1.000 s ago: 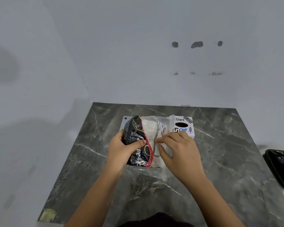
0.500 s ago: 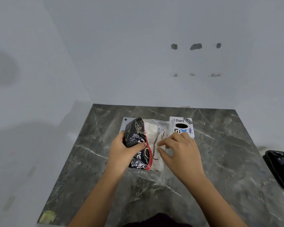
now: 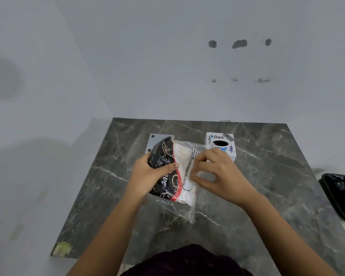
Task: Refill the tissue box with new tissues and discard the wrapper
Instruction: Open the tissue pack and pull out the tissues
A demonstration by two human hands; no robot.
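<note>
Grey marble table [image 3: 267, 176] against pale walls, left hand [image 3: 147, 174] clamped on tissue pack [image 3: 167, 176], right hand [image 3: 221, 174] pinching its wrapper [image 3: 187, 170], tissue box [image 3: 220, 142] behind, black bin [image 3: 341, 198] at right.

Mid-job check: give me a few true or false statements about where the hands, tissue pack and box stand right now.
1. The left hand grips the black end of the tissue pack. True.
2. The right hand rests flat on the table. False: its fingers pinch the pack's clear wrapper.
3. The tissue box sits beyond the right hand, oval slot up. True.
4. The pack is already inside the box. False: it is held in front of it.
</note>
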